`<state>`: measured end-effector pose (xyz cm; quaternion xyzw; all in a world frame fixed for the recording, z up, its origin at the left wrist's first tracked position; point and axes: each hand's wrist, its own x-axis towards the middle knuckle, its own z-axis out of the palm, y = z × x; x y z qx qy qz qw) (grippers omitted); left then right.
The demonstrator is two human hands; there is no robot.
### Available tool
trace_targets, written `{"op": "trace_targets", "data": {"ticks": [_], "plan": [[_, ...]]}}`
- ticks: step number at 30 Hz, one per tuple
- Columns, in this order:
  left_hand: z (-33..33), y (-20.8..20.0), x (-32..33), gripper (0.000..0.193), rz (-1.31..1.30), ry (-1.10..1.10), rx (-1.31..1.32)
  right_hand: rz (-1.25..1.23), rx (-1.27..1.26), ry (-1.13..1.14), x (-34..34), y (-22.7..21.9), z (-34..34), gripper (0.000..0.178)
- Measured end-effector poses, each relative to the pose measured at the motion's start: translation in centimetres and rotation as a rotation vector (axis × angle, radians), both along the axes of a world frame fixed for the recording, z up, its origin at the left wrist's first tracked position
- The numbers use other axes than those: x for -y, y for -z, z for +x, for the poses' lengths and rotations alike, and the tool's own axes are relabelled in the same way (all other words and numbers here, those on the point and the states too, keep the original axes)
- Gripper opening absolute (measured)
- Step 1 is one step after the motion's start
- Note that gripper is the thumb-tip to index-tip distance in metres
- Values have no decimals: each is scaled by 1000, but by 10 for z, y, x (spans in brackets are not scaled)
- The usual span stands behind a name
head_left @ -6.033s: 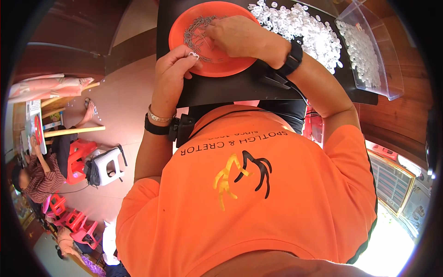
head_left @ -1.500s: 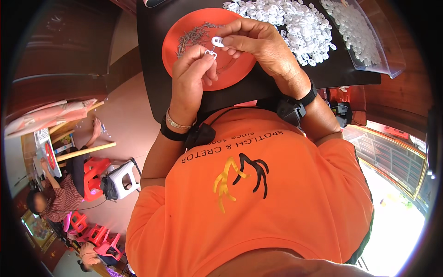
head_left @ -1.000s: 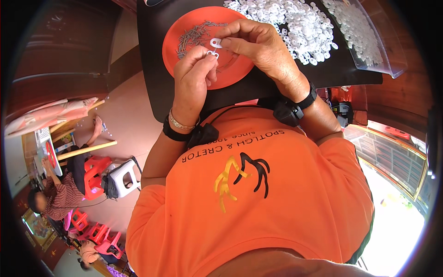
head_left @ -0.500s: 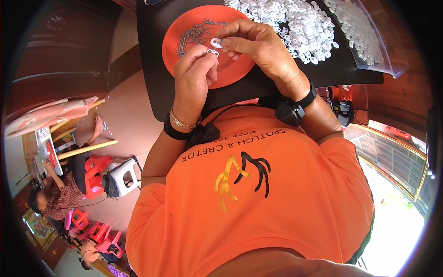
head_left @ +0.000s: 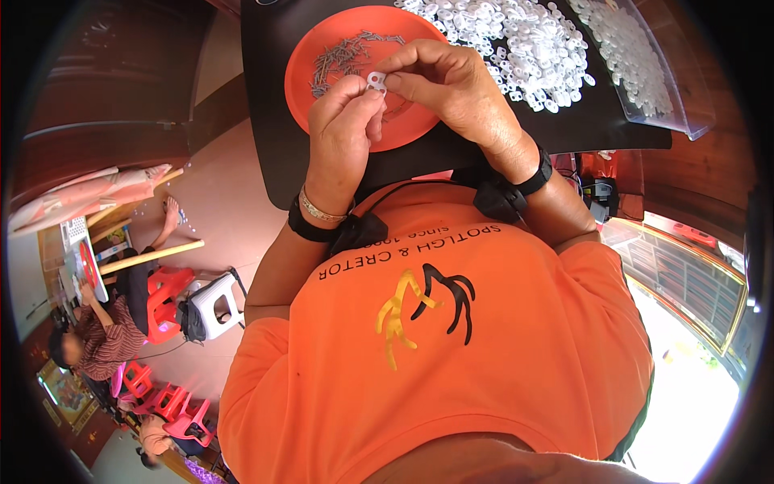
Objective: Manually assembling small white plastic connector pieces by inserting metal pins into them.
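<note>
My left hand [head_left: 345, 125] and my right hand [head_left: 455, 90] meet above a round orange-red plate [head_left: 300, 77]. Between their fingertips is a small white plastic piece [head_left: 376, 79] with round holes. Thumb and finger of the left hand pinch its lower end, while the right hand's fingertips close on its upper right side. The fingers hide part of it, so I cannot tell whether it is one part or two pressed together. Small grey metal nails [head_left: 343, 58] lie loose in the plate. Right of the plate, a heap of similar white plastic pieces [head_left: 536, 52] covers part of the black table.
The black table [head_left: 270, 121] has a clear plastic bin [head_left: 629, 60] at its right end, full of small white pieces. Lower left, a person [head_left: 105, 331] sits near red stools [head_left: 165, 302] and a white stool [head_left: 214, 306]. Another person [head_left: 157, 436] is farther off.
The white pieces that the two hands held slightly apart now sit together as one shape with holes. My right hand has tilted a little and come down slightly.
</note>
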<state>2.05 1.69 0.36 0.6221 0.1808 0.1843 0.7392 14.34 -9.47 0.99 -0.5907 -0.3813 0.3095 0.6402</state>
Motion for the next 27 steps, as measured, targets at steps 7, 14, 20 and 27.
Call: {"op": "trace_targets", "data": {"ticks": [7, 14, 20, 27], "plan": [[0, 2, 0, 17, -14, -11, 1, 56, -37, -59, 2, 2, -3, 17], [2, 2, 3, 21, -18, -30, 23, 54, 52, -51, 3, 1, -2, 26], [3, 1, 5, 23, -58, -45, 17, -55, 262, 13, 4, -9, -4, 25], [4, 2, 1, 28, -71, 10, -61, -61, 403, 16, 6, -10, -4, 25]]}}
